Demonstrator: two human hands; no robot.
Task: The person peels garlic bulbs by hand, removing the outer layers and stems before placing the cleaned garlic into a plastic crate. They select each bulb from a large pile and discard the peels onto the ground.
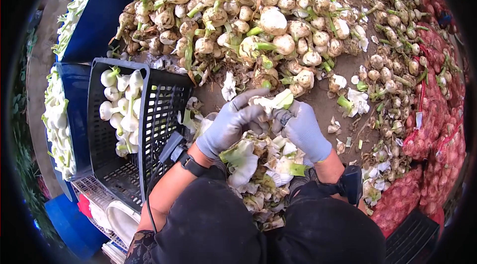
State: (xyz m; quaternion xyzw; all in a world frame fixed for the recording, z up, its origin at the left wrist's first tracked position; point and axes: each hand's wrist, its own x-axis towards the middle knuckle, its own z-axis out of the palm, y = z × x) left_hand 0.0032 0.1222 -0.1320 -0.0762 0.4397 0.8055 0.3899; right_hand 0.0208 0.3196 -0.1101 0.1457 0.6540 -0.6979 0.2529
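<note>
My gloved left hand (pixel 231 126) and gloved right hand (pixel 304 126) meet in the middle, over my lap. Between their fingertips is a garlic stalk (pixel 281 100) with torn white skin and a pale green end; whether a bulb is attached is hidden by the fingers. The right fingers pinch it, and a dark band or tool (pixel 284 119) shows at the right thumb. Curled left fingers touch its white side. Below the hands, peeled garlic skins (pixel 243 162) are heaped between my legs. Just beyond lies a large pile of unpeeled garlic bulbs (pixel 238 25) with dirt on them.
To the left, a black plastic crate (pixel 149 130) leans with cleaned white garlic bulbs (pixel 126 110) inside. Blue bins (pixel 82 110) beside it hold more white garlic (pixel 58 120). Red mesh sacks (pixel 432 100) full of garlic line the right side. Loose skins (pixel 355 102) litter the ground.
</note>
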